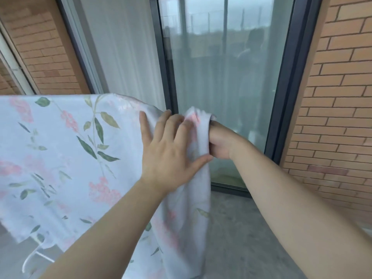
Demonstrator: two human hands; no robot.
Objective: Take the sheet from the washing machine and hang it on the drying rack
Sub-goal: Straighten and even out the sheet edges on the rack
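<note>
The sliding glass door with its dark frame fills twelve o'clock, a pale curtain behind the glass; brick walls flank it at three and at ten o'clock; a grey concrete floor runs below toward five o'clock. The sheet, white with pink blossoms and green leaves, takes up the nine o'clock half of the view, draped over the drying rack so that its top edge lies level and its near side hangs down; only thin white tubing of the rack shows under the hem at seven o'clock. At the centre the sheet's end corner is bunched into a vertical fold that drops toward six o'clock. The left hand lies flat on the cloth, fingers spread and open, thumb pressed against the fold; the right hand, just at its three o'clock side, is closed around the bunched corner, the cloth wrapped over its knuckles; the two hands are touching through the fabric
</note>
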